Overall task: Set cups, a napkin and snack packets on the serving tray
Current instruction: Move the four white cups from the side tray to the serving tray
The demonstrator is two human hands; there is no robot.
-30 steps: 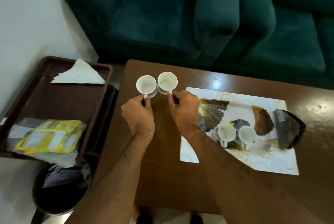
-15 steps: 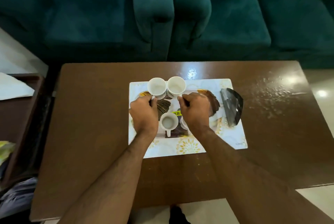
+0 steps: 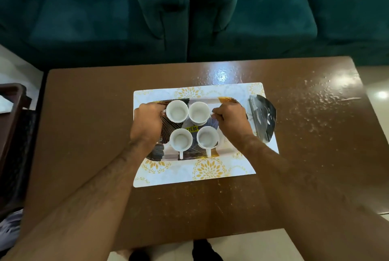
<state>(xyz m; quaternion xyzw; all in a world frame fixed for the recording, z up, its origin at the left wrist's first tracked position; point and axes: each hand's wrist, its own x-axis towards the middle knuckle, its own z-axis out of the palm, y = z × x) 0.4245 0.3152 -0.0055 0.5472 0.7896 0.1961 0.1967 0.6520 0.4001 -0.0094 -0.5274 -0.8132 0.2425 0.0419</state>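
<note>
The two far cups (image 3: 177,111) (image 3: 199,112) have come across the table (image 3: 84,134) from beside the brown tray (image 3: 12,100) and now sit on the serving tray (image 3: 227,100), at 12 o'clock of the two near cups (image 3: 181,139) (image 3: 207,137). The left hand (image 3: 147,122) and right hand (image 3: 230,122) each still pinch a handle. All four cups look placed; the napkin and snack packets remain at 9 o'clock, mostly out of view.
</note>
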